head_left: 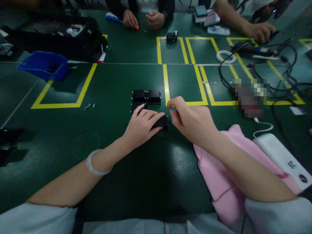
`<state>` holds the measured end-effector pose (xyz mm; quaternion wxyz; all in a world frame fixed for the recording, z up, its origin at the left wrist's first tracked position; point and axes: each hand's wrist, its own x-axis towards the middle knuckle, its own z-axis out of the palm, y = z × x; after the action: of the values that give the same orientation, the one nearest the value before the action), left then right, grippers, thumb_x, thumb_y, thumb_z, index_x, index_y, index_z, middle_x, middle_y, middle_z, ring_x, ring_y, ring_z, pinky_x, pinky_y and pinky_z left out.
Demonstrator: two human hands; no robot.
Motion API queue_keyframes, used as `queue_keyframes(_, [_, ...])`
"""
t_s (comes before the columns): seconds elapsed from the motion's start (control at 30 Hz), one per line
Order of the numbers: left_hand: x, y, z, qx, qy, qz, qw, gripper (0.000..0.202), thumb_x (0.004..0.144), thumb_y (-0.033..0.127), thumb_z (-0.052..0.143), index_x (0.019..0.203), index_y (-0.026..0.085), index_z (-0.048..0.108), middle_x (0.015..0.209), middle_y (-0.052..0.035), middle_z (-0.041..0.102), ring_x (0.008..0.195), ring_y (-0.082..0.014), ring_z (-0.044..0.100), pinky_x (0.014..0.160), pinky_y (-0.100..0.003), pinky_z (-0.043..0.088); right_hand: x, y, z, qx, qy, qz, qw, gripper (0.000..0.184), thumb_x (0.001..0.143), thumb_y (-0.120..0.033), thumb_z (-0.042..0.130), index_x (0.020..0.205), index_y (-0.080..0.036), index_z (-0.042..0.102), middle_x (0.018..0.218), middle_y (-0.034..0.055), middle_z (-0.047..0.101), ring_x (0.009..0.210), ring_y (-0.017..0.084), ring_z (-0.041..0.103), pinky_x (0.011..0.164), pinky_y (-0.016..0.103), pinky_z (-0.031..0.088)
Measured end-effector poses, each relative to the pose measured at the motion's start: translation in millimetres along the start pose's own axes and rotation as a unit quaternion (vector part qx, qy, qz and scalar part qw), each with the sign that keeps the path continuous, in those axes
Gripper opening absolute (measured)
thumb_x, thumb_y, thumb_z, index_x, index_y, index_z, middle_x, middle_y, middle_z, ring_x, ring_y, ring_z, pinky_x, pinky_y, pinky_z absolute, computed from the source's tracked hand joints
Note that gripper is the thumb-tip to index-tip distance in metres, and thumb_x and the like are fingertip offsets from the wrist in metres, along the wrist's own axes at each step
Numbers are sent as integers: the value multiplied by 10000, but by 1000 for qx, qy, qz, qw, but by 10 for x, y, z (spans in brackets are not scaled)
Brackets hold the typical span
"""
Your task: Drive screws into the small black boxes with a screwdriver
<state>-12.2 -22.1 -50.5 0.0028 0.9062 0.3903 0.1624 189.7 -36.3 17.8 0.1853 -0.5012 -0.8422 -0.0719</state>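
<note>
My left hand rests over a small black block, thumb on the near side and fingers across the top. Small shiny screw-like bits show at the block's right end. Just right of that end, my right hand is curled with thumb and forefinger close together; what they pinch, if anything, I cannot make out. Behind my left fingers is a second black block, partly covered. Farther back, two more black blocks, a left one and a right one, sit side by side with small shiny bits at their corners.
Loose small screws lie to the left. A blue bin stands at the far left. At right are a pink cloth, a white power bank and black cables. Co-workers' hands are across the table.
</note>
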Motion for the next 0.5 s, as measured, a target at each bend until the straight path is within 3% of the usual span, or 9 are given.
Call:
queue_keyframes(0.2, [-1,2,-4,7,-2,1,1000,362,930,347,548,1262,211,588,1151,-84,648,1095,-268,574,1129,-545,313,-16,13,0,8,-5,-15,1000,373,989,-385,301,937,-177,607,568,-31,554,490,77,459,492,221,177])
queue_keyframes(0.4, [-2,-3,3,14,-3,4,1000,385,933,355,544,1277,184,578,1146,-92,651,1094,-270,572,1132,-540,306,-9,6,11,6,12,-14,1000,295,970,-278,330,1005,-170,602,600,-33,567,509,75,481,482,219,177])
queue_keyframes(0.5, [-3,-5,8,14,0,3,1000,398,929,351,554,1289,181,573,1147,-96,652,1090,-273,574,1127,-543,312,-10,9,7,15,14,-26,999,316,983,-340,334,969,-173,602,584,-40,556,501,76,484,476,220,181])
